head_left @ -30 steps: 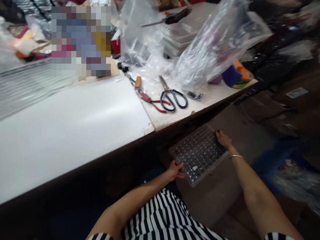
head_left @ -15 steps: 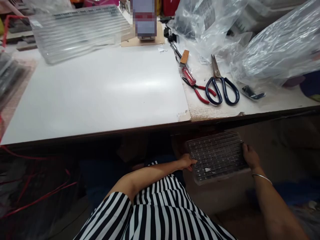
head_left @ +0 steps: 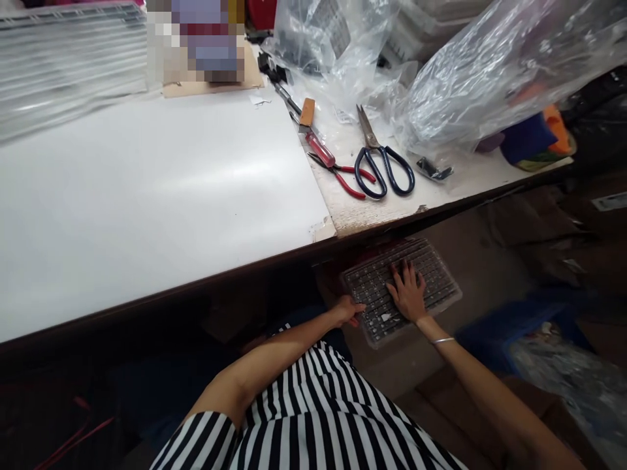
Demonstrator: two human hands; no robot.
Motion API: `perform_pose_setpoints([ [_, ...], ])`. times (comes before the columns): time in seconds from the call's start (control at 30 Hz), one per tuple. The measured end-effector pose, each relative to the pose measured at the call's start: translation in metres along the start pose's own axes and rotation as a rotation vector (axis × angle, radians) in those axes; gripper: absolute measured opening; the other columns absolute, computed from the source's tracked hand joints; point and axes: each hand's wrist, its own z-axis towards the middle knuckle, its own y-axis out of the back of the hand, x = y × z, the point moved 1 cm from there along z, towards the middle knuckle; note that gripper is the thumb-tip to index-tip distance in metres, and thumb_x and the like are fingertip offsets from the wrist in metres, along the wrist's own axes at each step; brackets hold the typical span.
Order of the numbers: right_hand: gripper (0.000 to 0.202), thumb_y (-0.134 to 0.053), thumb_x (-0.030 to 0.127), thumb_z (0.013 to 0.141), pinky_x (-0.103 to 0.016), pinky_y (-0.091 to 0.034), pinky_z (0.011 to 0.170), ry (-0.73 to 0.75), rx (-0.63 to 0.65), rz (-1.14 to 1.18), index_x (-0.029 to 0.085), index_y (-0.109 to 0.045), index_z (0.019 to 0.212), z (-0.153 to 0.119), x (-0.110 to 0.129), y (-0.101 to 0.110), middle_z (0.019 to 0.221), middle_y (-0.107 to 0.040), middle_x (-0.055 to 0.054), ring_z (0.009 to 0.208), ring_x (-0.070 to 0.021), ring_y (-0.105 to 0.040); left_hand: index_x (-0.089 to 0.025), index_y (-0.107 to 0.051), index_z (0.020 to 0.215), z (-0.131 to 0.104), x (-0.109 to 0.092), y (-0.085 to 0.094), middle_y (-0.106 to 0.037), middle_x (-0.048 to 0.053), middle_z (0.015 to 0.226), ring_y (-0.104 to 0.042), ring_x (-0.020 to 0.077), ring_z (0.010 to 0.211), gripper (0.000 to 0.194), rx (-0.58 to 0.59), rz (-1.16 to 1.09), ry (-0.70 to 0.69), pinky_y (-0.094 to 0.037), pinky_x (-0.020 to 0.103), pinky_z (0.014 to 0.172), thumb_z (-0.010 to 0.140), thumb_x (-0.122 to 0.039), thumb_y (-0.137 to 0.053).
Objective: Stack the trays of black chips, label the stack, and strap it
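Head view: left hand [head_left: 347, 311] clamped on left edge of clear tray [head_left: 375, 284]; right hand [head_left: 409, 295] spread on top, gripping nothing. Tray extends rightward from left grip. Compartments look filled, I judge; what's left, cannot tell.

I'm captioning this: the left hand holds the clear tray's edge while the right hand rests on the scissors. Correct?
Not quite: in the head view, the right hand rests on the tray, not the scissors. The left hand holds the tray's edge.
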Motion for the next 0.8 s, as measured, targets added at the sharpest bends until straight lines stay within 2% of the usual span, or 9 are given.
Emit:
perform_pose_setpoints([
  [0.13,0.060,-0.027,0.047,0.095,-0.055,-0.013,0.111,0.049,-0.033,0.018,0.019,-0.025,0.148,-0.003,0.002,-0.003,0.157,-0.011,-0.014,0.144,-0.0282,-0.007,-0.013,-0.058,0.108,-0.004,0.001,0.006,-0.063,0.006,0.102,-0.062,0.0151,0.084,0.028,-0.040,0.036,-0.004,-0.054,0.033,0.072,0.089,-0.033,-0.057],
  [0.27,0.056,-0.027,0.049,0.094,-0.055,-0.021,0.109,0.037,-0.069,0.043,0.025,-0.033,0.144,0.003,0.001,0.000,0.154,-0.026,-0.012,0.143,-0.0269,-0.018,-0.013,-0.059,0.108,-0.025,0.001,0.024,-0.062,0.006,0.103,-0.062,0.0161,0.086,0.028,-0.156,0.052,-0.108,-0.054,0.034,0.073,0.088,-0.033,-0.058],
  [0.37,0.053,-0.025,0.050,0.095,-0.055,-0.029,0.105,-0.102,-0.108,0.057,0.028,-0.039,0.141,0.000,0.006,0.001,0.152,-0.031,-0.010,0.141,-0.0273,-0.024,-0.015,-0.055,0.115,-0.039,-0.002,0.043,-0.061,0.007,0.107,-0.062,0.0165,0.087,0.032,-0.241,0.037,-0.206,-0.054,0.035,0.074,0.090,-0.035,-0.055],
  [0.47,0.058,-0.022,0.050,0.095,-0.058,-0.031,0.102,-0.354,-0.167,0.067,0.019,-0.035,0.143,-0.005,0.002,0.002,0.154,-0.023,-0.017,0.141,-0.0314,-0.021,-0.015,-0.053,0.118,-0.041,-0.010,0.056,-0.061,0.007,0.106,-0.062,0.0157,0.085,0.035,-0.284,0.026,-0.250,-0.054,0.034,0.072,0.091,-0.037,-0.052],
  [0.53,0.059,-0.023,0.048,0.096,-0.057,-0.030,0.103,-0.489,-0.186,0.074,0.015,-0.032,0.143,-0.003,-0.010,0.006,0.153,-0.022,-0.019,0.141,-0.0317,-0.020,-0.015,-0.053,0.119,-0.037,-0.018,0.057,-0.061,0.007,0.105,-0.062,0.0155,0.084,0.035,-0.293,0.022,-0.263,-0.054,0.034,0.071,0.092,-0.037,-0.052],
  [0.63,0.054,-0.029,0.043,0.096,-0.054,-0.030,0.105,-0.616,-0.181,0.082,0.014,-0.034,0.142,0.010,-0.041,0.014,0.150,-0.029,-0.018,0.140,-0.0298,-0.022,-0.015,-0.052,0.120,-0.027,-0.027,0.050,-0.061,0.007,0.104,-0.062,0.0146,0.081,0.036,-0.302,0.017,-0.277,-0.054,0.032,0.069,0.092,-0.037,-0.051],
  [0.7,0.050,-0.037,0.041,0.095,-0.052,-0.034,0.104,-0.677,-0.159,0.089,0.016,-0.038,0.138,0.026,-0.064,0.019,0.145,-0.038,-0.016,0.135,-0.0289,-0.033,-0.015,-0.052,0.121,-0.020,-0.033,0.044,-0.061,0.007,0.104,-0.062,0.0141,0.080,0.036,-0.321,0.013,-0.281,-0.054,0.031,0.068,0.092,-0.037,-0.051],
  [0.8,0.044,-0.050,0.041,0.091,-0.049,-0.044,0.095,-0.728,-0.091,0.113,0.017,-0.049,0.128,0.050,-0.090,0.020,0.129,-0.053,-0.011,0.114,-0.0240,-0.053,-0.015,-0.052,0.120,-0.011,-0.038,0.039,-0.061,0.007,0.104,-0.061,0.0137,0.079,0.035,-0.353,0.011,-0.277,-0.054,0.030,0.066,0.092,-0.036,-0.051],
])
